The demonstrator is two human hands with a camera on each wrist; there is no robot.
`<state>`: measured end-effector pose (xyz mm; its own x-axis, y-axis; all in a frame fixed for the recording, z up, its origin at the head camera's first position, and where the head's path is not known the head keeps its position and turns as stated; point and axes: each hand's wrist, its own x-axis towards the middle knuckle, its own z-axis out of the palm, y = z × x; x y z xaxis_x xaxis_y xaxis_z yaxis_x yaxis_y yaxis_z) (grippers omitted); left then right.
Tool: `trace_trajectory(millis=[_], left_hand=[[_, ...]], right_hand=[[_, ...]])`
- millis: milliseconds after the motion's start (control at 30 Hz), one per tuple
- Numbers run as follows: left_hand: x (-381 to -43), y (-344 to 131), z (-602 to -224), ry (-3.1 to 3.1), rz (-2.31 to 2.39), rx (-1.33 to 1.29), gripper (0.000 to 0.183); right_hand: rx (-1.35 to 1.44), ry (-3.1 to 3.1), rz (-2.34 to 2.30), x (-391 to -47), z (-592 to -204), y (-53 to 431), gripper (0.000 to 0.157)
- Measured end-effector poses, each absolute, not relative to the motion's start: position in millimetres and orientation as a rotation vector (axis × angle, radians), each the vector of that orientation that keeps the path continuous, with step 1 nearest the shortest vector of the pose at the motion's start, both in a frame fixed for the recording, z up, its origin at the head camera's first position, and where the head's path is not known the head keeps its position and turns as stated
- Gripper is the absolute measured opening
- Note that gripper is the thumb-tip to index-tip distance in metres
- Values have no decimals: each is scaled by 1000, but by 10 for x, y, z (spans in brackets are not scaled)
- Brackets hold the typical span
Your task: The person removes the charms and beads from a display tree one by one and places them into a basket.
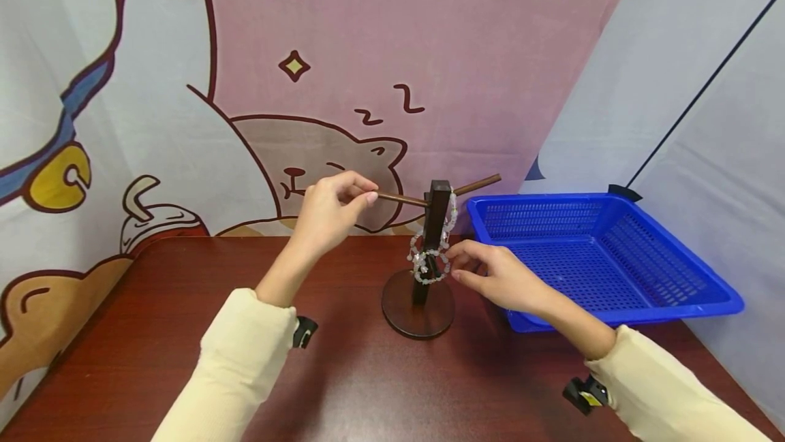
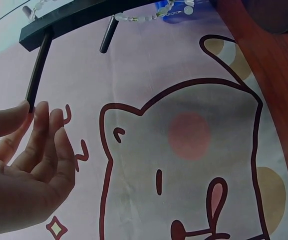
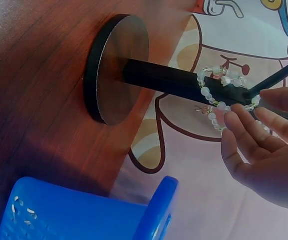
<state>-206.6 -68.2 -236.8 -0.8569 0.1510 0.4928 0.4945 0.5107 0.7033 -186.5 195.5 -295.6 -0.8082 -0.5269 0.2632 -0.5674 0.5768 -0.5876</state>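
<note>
Head view: left hand [image 1: 334, 209] pinches rod [image 1: 401, 198], its axis running rightward to stand [image 1: 436, 210]. Right hand [image 1: 499, 275] nearer beaded bracelet [image 1: 423, 280], which lies just left of loosely parted fingers; no grip evident.

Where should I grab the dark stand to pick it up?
Probably around its bare lower post, coming from your left: it's straight and narrow there, below the beaded bracelets, and the blue basket crowds the right side.
</note>
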Motion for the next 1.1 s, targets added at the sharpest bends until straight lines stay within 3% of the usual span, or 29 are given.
trace_trajectory(millis=[1100], left_hand=[[-2070,-673,-2366,-2397,-1288,-534,8]], right_hand=[[864,-2755,1034,-1952,-3135,1845,10]])
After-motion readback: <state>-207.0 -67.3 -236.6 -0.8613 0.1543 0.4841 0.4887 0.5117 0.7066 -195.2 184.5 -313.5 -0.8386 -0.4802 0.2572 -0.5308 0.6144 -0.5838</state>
